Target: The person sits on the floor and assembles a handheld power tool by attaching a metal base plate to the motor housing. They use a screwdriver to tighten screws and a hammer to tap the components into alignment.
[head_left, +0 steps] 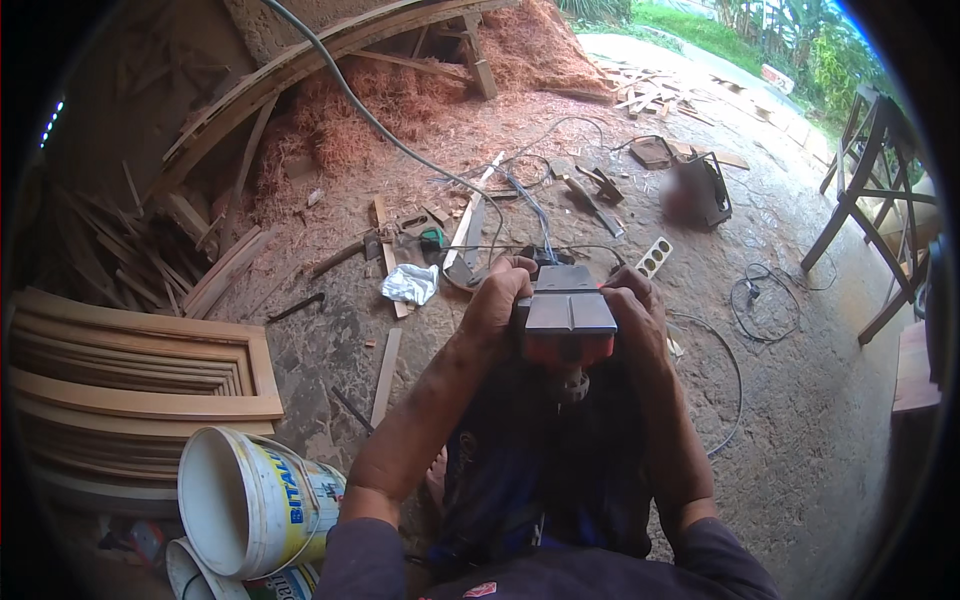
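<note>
An electric hand planer [570, 316] is held in front of my body, turned so its flat grey metal sole faces up; red casing and a dark round knob show at its near end. My left hand [505, 292] is closed round its left side, and my right hand [637, 300] grips its right side. The fingers under the planer are mostly hidden. Just beyond the planer lie dark cables on the ground. A white crumpled cloth or bag [410, 285] lies left of my left hand, and a white power strip [654, 257] lies beyond my right hand.
Wooden frames [262, 372] are stacked at left behind white buckets [215, 500]. Reddish shavings [400, 120] heap under a curved wooden piece [300, 72] at the back. A hand saw or blade-like tool [595, 207] and a coiled cable [765, 305] lie on the ground. A dark wooden chair frame [868, 205] stands right.
</note>
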Motion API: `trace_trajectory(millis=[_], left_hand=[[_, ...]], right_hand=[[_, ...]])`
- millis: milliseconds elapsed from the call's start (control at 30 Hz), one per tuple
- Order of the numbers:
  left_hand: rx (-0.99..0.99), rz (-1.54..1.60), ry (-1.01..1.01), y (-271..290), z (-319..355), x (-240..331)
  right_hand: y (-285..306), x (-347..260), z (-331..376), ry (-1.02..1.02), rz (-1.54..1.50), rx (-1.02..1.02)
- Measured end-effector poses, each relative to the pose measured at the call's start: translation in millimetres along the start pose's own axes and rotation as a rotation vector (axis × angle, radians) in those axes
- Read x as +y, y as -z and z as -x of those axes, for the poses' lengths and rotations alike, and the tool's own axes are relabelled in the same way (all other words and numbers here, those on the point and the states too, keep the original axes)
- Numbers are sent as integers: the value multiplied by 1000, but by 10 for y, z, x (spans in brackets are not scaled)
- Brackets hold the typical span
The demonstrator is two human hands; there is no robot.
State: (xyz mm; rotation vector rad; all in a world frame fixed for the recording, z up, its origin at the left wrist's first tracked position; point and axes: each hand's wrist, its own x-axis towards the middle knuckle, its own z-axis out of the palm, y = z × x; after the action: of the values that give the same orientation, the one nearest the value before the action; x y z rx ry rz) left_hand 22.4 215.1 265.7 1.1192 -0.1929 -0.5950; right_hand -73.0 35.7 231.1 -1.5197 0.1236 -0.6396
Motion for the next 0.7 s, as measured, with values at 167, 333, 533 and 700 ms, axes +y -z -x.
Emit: trace_trajectory(millis=[167, 333, 533, 700], left_hand=[[-32, 15, 30, 28, -24, -22], [-152, -301, -293, 381, -243, -324], [-112, -4, -76, 337, -181, -301], [-134, 98, 28, 173, -110, -166]], right_hand=[[22, 44, 4, -8, -20, 3], [34, -24, 6, 12, 77, -19], [66, -174, -294, -255, -84, -264], [191, -431, -608, -173, 269, -922]])
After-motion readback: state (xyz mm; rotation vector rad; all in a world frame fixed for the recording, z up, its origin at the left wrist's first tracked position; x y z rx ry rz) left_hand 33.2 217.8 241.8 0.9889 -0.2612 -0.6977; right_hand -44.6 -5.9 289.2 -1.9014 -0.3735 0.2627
